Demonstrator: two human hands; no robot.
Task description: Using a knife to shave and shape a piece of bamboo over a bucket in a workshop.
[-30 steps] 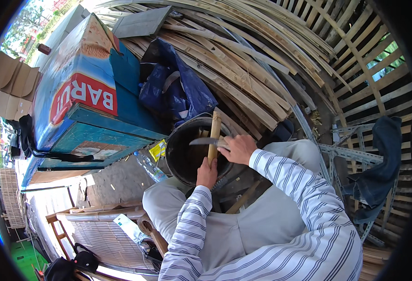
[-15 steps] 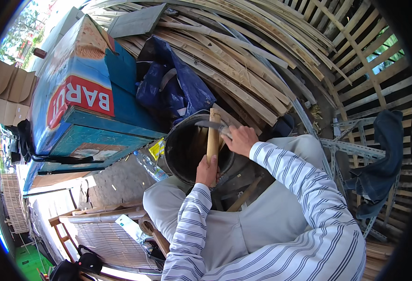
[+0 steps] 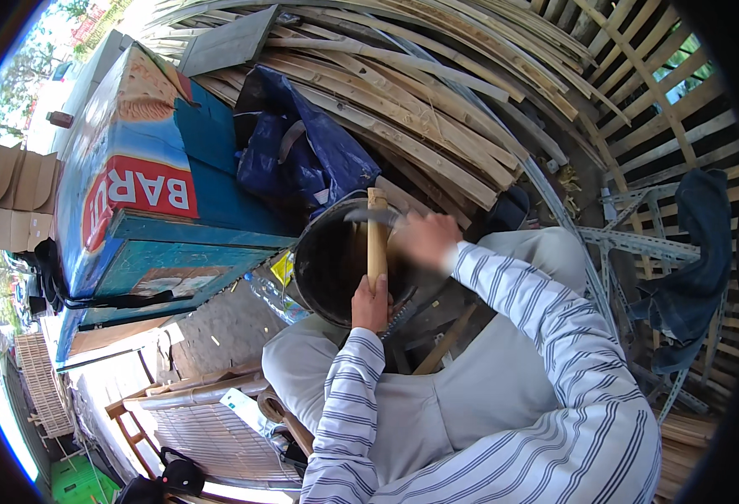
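Pale yellow straight bamboo stick (image 3: 377, 242) extending over round black bucket (image 3: 319, 281); left hand (image 3: 370, 304) gripping near end, probably steadying it and leaving far end free for curved grey-bladed knife (image 3: 357, 216); right hand (image 3: 426, 240), blurring, holding knife, blade crossing stick.

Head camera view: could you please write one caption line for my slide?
Left hand grips a bamboo piece over a black bucket; the right hand holds a curved knife across it.

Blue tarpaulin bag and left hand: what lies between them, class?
In the head view, the black bucket lies between the blue tarpaulin bag and left hand, which holds a bamboo piece.
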